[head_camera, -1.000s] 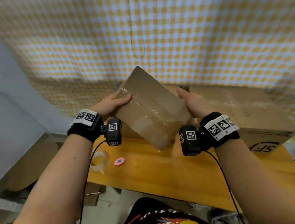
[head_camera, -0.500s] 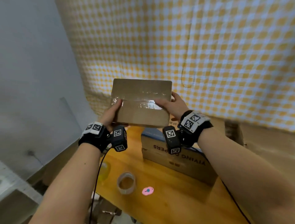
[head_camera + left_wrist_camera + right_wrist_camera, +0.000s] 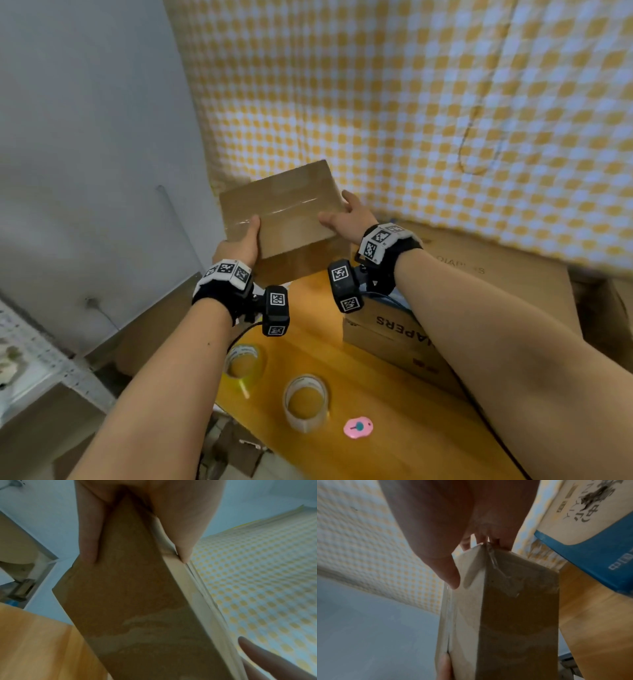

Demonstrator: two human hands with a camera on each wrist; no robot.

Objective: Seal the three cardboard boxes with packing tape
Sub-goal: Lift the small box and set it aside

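A small brown cardboard box [image 3: 282, 214] with clear tape along its top seam hangs above the far left corner of the wooden table [image 3: 359, 438]. My left hand [image 3: 241, 243] grips its near left end, thumb on top, fingers underneath [image 3: 89, 543]. My right hand [image 3: 346, 219] grips its right end, thumb [image 3: 448, 573] on the taped face. The box [image 3: 501, 615] fills both wrist views [image 3: 137, 601]. Two tape rolls lie near the table's front left: a clear one [image 3: 306, 402] and a yellowish one [image 3: 244, 366].
A printed diaper box [image 3: 404, 342] lies right of my hands, with a larger cardboard box [image 3: 496, 284] behind it. A pink cutter [image 3: 358, 427] lies by the clear roll. The checked curtain [image 3: 411, 120] hangs behind; a grey wall [image 3: 85, 154] is at left.
The small box has gone from tilted over the table's middle to level at the far left corner, and is now lower. Both hands kept hold of it.
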